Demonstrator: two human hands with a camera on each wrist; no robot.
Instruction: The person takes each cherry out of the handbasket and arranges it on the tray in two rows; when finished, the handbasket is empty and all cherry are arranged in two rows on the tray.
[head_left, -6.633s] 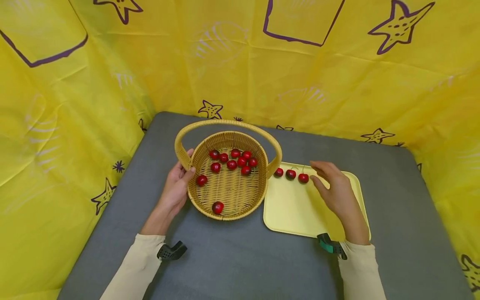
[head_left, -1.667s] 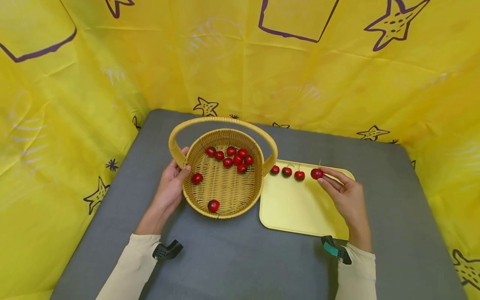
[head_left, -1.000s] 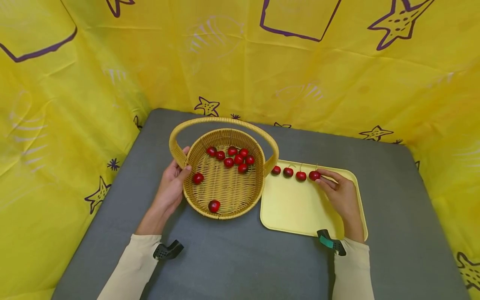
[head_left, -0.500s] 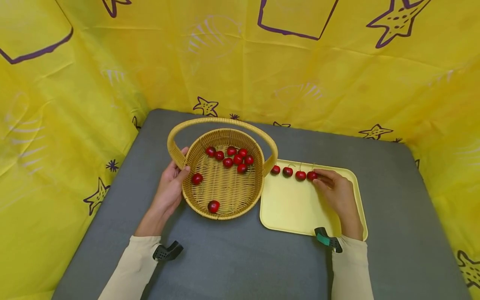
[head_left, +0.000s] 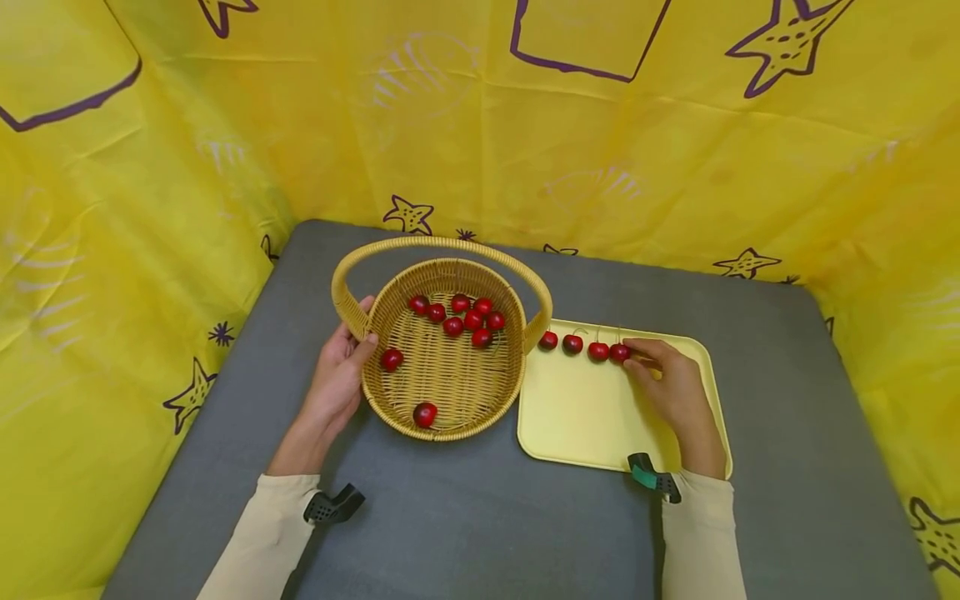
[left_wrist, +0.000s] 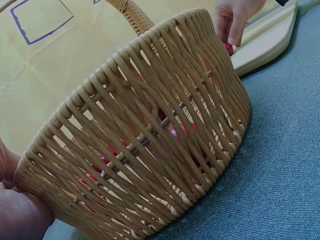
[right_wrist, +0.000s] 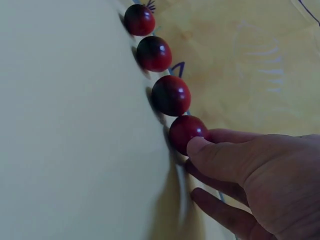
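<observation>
In the head view my left hand [head_left: 337,379] grips the left side of a round wicker basket [head_left: 450,432], thumb over the rim below the handle. Several cherries lie inside, most of them in its far half; a lone cherry [head_left: 424,414] sits near the front. My right hand [head_left: 671,383] pinches a cherry [head_left: 619,353] between thumb and forefinger at the back of a pale yellow tray [head_left: 585,417]. That cherry is at the right end of a row of cherries; the right wrist view shows it close beside its neighbour cherry [right_wrist: 171,95].
The basket's tall handle [head_left: 442,242] arches over its far side. Basket and tray stand side by side on a grey cloth-covered table [head_left: 480,533]. A yellow printed curtain [head_left: 480,150] encloses the table at the back and both sides.
My right hand has brought a cherry down onto the tray and slid it left towards the row. Earlier that hand held none. My left hand has kept its grip on the basket.
</observation>
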